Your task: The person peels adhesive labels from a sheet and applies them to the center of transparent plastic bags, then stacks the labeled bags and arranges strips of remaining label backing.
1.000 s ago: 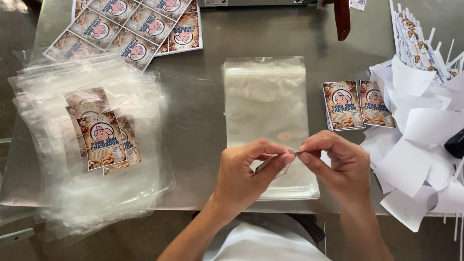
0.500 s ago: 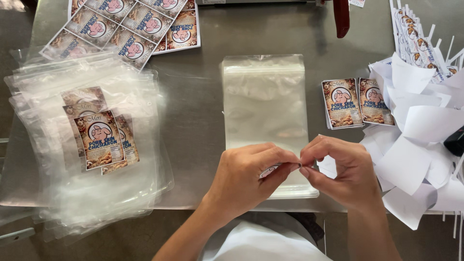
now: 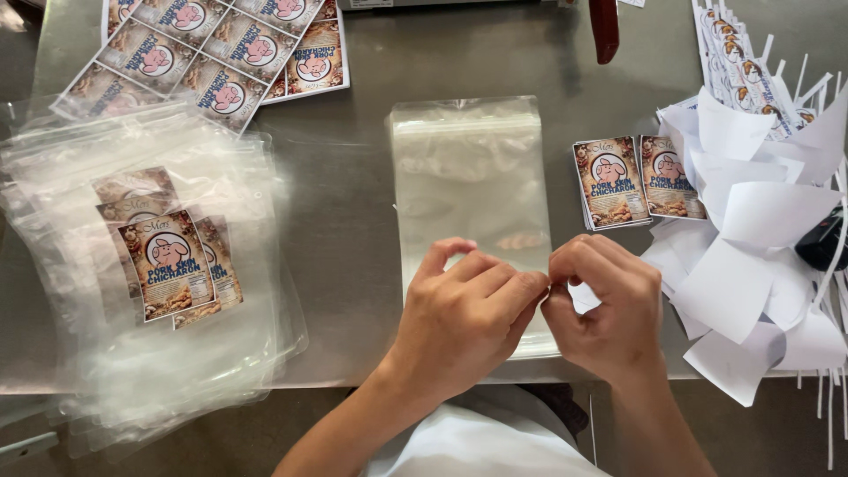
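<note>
Both hands meet over near end of clear bag (image 3: 473, 190). Left hand (image 3: 459, 322) and right hand (image 3: 605, 305) fingertips pressed together, pinching small sticker, mostly hidden. Bag's long axis runs away from hands on counter (image 3: 353, 212); label stack (image 3: 609, 181) right of bag.

Matt brushed-metal table (image 3: 353, 230) w/ glossy clear plastic bags (image 3: 473, 177), prob. glossy paper labels (image 3: 609, 181).

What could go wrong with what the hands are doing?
The hands, left and right, pinch something small together over a clear bag; it is mostly hidden and might tear or stick crooked. The white scraps crowd the right hand's side, so a nudge might knock some off the table.
</note>
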